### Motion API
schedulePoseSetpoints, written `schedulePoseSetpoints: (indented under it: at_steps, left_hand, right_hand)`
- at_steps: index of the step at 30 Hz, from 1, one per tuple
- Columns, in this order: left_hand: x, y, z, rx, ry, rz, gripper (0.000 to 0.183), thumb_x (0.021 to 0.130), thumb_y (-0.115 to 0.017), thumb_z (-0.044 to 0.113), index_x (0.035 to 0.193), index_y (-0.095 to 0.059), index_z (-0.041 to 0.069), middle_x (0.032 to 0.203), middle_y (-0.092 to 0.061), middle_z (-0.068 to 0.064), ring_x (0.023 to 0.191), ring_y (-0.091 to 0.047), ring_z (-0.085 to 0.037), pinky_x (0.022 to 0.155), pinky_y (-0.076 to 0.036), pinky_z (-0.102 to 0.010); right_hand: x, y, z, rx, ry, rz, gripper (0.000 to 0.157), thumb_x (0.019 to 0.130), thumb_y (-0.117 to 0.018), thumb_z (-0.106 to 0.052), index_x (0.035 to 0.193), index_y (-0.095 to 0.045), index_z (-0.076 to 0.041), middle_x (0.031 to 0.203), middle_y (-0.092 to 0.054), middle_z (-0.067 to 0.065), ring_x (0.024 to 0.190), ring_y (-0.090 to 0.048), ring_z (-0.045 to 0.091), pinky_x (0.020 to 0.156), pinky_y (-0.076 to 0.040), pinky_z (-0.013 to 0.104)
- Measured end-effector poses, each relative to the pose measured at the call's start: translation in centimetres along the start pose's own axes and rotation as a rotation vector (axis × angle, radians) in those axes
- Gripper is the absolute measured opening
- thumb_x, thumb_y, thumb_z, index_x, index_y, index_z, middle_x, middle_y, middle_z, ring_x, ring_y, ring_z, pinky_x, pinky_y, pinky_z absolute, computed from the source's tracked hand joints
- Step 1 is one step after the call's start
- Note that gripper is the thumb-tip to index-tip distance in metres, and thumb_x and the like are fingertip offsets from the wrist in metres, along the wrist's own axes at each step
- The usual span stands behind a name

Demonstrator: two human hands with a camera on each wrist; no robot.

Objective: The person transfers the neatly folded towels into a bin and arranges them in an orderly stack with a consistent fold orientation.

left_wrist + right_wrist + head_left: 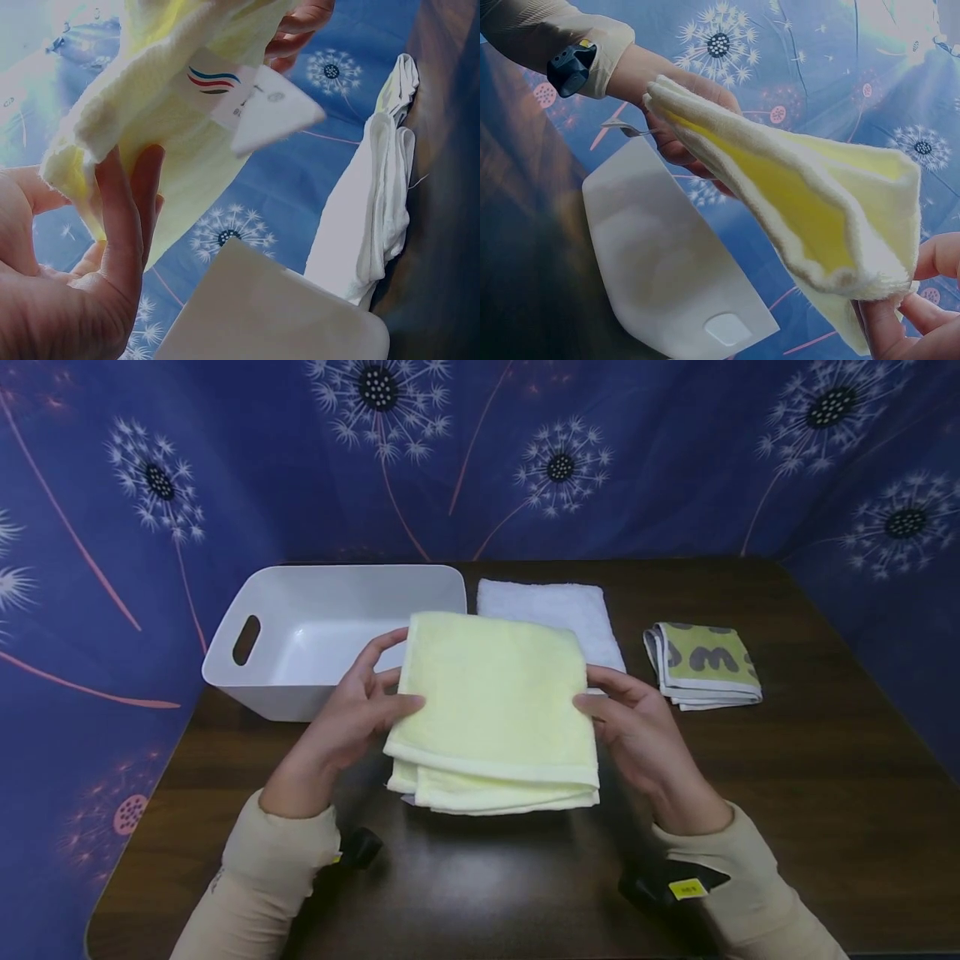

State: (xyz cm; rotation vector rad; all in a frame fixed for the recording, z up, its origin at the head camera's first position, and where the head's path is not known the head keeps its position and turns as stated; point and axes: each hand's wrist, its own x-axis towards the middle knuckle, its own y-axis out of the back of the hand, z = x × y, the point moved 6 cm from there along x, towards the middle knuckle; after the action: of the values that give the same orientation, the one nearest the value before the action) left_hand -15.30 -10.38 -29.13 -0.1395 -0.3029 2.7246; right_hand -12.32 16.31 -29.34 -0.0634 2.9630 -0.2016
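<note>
A folded pale yellow towel (495,693) is held up above the table, its layers showing along the lower edge. My left hand (360,697) pinches its left side, thumb in front and fingers behind. On the opposite side my right hand (637,727) grips it the same way. In the left wrist view the towel (202,150) hangs from the left hand (82,277), with a white label (277,112) dangling from its underside. The right wrist view shows the towel's (802,195) folds from the side, the right hand (915,315) at its near corner.
A white plastic bin (330,577) with an oval handle hole stands at the back left. Behind the yellow towel lies a folded white towel (555,610). Farther right is a folded green-and-grey patterned towel (708,660). A dark wooden table (810,827) meets a blue dandelion-print cloth.
</note>
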Motion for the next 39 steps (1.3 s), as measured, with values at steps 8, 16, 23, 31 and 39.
schedulePoseSetpoints:
  at_steps: [8,16,23,31,39]
  left_hand:
    - [0.0,0.4,0.2,0.018,-0.007,-0.009,0.078,0.082,-0.056,-0.010,0.145,-0.018,0.017,0.126,-0.047,-0.025,0.084,-0.065,-0.025,0.069,-0.055,-0.042]
    - [0.0,0.7,0.7,0.049,-0.008,0.014,0.078,0.082,-0.055,-0.012,0.145,-0.018,0.017,0.126,-0.047,-0.026,0.086,-0.065,-0.024,0.070,-0.055,-0.042]
    - [0.0,1.1,1.0,0.028,-0.003,0.006,0.078,0.082,-0.054,-0.012,0.145,-0.018,0.019,0.124,-0.048,-0.022,0.085,-0.065,-0.023,0.069,-0.055,-0.041]
    - [0.1,1.7,1.3,0.010,0.010,0.003,0.078,0.083,-0.052,-0.012,0.145,-0.016,0.018,0.121,-0.050,-0.020,0.082,-0.066,-0.023,0.067,-0.055,-0.041]
    - [0.2,2.1,1.6,-0.008,0.007,-0.001,0.078,0.084,-0.053,-0.014,0.145,-0.016,0.018,0.119,-0.052,-0.018,0.080,-0.067,-0.023,0.066,-0.055,-0.041]
  right_hand:
    - [0.2,-0.3,-0.2,-0.004,0.010,0.003,0.050,0.089,-0.063,-0.013,0.133,-0.045,0.002,0.128,-0.049,0.013,0.091,-0.065,0.020,0.079,-0.052,0.031]
    - [0.5,-0.8,-0.4,-0.015,0.034,-0.003,0.049,0.090,-0.061,-0.010,0.133,-0.044,0.005,0.128,-0.048,0.015,0.090,-0.064,0.020,0.079,-0.052,0.032]
    - [0.9,-1.1,-0.4,0.000,0.026,-0.010,0.049,0.090,-0.061,-0.010,0.134,-0.044,0.003,0.130,-0.048,0.013,0.093,-0.063,0.021,0.080,-0.051,0.032]
    - [1.6,-1.7,-0.4,0.033,0.011,-0.017,0.044,0.090,-0.057,-0.005,0.131,-0.046,0.005,0.124,-0.051,0.016,0.085,-0.063,0.018,0.074,-0.054,0.029]
    - [2.2,-2.1,-0.6,0.049,0.027,-0.022,0.043,0.088,-0.057,-0.001,0.129,-0.047,0.006,0.123,-0.052,0.015,0.083,-0.062,0.017,0.070,-0.054,0.027]
